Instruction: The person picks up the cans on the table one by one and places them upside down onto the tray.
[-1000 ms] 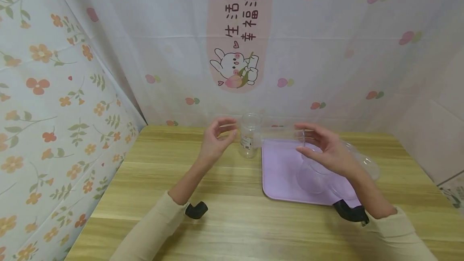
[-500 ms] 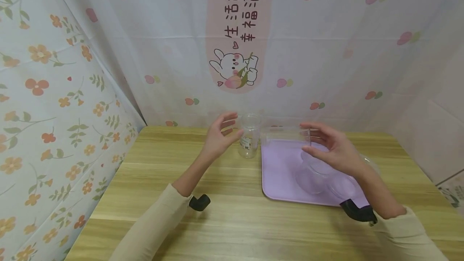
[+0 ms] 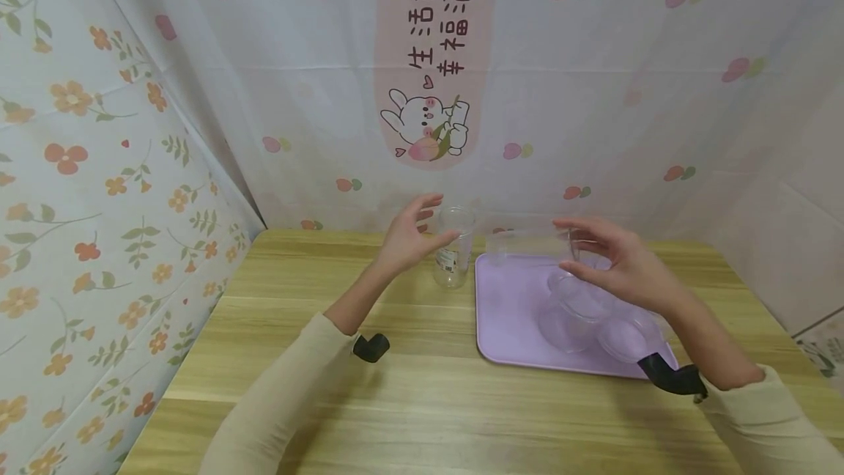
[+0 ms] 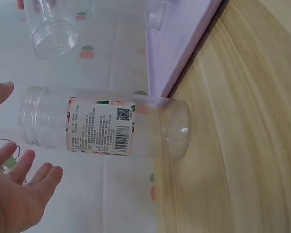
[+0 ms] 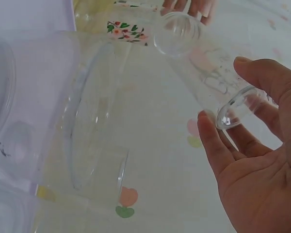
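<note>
A clear plastic jar (image 3: 451, 267) with a printed label (image 4: 101, 125) stands upright on the wooden table, left of the lilac tray. My left hand (image 3: 412, 239) is raised beside its neck, with fingers and thumb spread apart and nothing between them. My right hand (image 3: 613, 264) holds a second clear jar (image 3: 527, 242) sideways above the tray's back edge. Thumb and fingers go round its base (image 5: 235, 109), and its ridged neck (image 5: 177, 36) points left toward the standing jar. This second jar is faint against the pale curtain in the head view.
On the lilac tray (image 3: 504, 306) lie several clear plastic containers, among them a round one (image 3: 568, 325) and another (image 3: 623, 337) to its right. A printed curtain (image 3: 316, 94) hangs right behind the table. Wooden tabletop (image 3: 422, 416) extends in front.
My left hand has moved up and right, closer to the standing jar's neck. My right hand has shifted slightly right with the held jar. The standing jar stays in place.
</note>
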The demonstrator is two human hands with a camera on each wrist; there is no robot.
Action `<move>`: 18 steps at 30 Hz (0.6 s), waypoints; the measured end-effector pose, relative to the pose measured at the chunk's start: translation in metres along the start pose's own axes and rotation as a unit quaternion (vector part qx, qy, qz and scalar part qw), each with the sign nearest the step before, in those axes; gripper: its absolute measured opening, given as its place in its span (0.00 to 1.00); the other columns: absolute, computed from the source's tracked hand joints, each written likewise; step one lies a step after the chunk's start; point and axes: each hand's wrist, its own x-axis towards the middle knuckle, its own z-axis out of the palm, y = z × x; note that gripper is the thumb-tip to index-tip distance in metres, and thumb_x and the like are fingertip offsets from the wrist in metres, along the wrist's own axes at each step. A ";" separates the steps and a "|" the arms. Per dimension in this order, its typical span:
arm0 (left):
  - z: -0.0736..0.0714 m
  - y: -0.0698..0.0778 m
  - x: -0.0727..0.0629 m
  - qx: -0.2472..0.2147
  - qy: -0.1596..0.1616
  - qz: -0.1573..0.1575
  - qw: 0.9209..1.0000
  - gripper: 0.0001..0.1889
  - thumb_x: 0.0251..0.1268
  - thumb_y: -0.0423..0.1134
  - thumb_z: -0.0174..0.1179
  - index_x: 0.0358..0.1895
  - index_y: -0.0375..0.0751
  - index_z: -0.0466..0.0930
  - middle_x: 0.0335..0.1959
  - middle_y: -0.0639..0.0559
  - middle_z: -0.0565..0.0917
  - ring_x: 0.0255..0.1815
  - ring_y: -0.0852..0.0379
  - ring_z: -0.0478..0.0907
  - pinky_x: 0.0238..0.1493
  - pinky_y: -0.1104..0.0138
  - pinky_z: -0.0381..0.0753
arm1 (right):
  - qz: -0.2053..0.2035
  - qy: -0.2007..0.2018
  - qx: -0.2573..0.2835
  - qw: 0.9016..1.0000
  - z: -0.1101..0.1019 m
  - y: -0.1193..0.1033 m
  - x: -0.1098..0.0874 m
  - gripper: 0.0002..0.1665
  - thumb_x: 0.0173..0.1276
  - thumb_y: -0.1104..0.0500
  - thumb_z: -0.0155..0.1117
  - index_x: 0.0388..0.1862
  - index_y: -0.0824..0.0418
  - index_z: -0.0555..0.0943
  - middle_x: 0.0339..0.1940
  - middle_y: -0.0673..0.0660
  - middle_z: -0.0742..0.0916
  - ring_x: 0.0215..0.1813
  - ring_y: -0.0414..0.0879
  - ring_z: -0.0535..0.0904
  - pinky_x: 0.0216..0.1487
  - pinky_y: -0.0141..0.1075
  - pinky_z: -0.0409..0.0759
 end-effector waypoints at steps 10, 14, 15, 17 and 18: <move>0.005 -0.001 0.016 0.041 -0.056 0.003 0.998 0.40 0.62 0.46 0.74 0.74 0.38 0.67 0.70 0.42 0.73 0.69 0.41 0.69 0.69 0.54 0.69 | 0.011 -0.019 -0.028 0.999 -0.004 0.001 0.001 0.42 0.55 0.77 0.76 0.69 0.62 0.75 0.61 0.57 0.80 0.57 0.42 0.77 0.59 0.27 0.75; 0.007 -0.001 0.020 0.061 -0.074 -0.004 0.995 0.36 0.63 0.46 0.73 0.72 0.41 0.71 0.69 0.46 0.75 0.67 0.42 0.72 0.65 0.56 0.74 | -0.001 -0.032 -0.046 0.998 -0.006 0.002 0.004 0.41 0.55 0.76 0.77 0.68 0.63 0.76 0.61 0.58 0.81 0.56 0.44 0.78 0.59 0.27 0.76; 0.007 -0.002 0.021 0.062 -0.076 -0.007 0.995 0.35 0.63 0.46 0.73 0.72 0.41 0.71 0.68 0.48 0.75 0.66 0.43 0.73 0.64 0.56 0.75 | -0.006 -0.036 -0.050 0.998 -0.007 0.002 0.005 0.41 0.55 0.76 0.77 0.68 0.63 0.76 0.61 0.59 0.81 0.56 0.45 0.78 0.58 0.27 0.76; 0.007 -0.002 0.022 0.066 -0.079 -0.014 0.995 0.34 0.64 0.45 0.73 0.71 0.42 0.72 0.68 0.49 0.76 0.65 0.45 0.75 0.62 0.57 0.77 | -0.013 -0.042 -0.060 0.997 -0.008 0.002 0.008 0.40 0.55 0.76 0.77 0.68 0.65 0.76 0.61 0.59 0.81 0.55 0.45 0.79 0.58 0.27 0.77; 0.007 -0.002 0.023 0.068 -0.080 -0.016 0.994 0.33 0.64 0.45 0.73 0.71 0.42 0.73 0.68 0.50 0.76 0.64 0.45 0.76 0.61 0.58 0.78 | -0.016 -0.045 -0.065 0.997 -0.009 0.002 0.010 0.40 0.55 0.75 0.77 0.68 0.64 0.76 0.61 0.59 0.81 0.54 0.46 0.79 0.58 0.27 0.77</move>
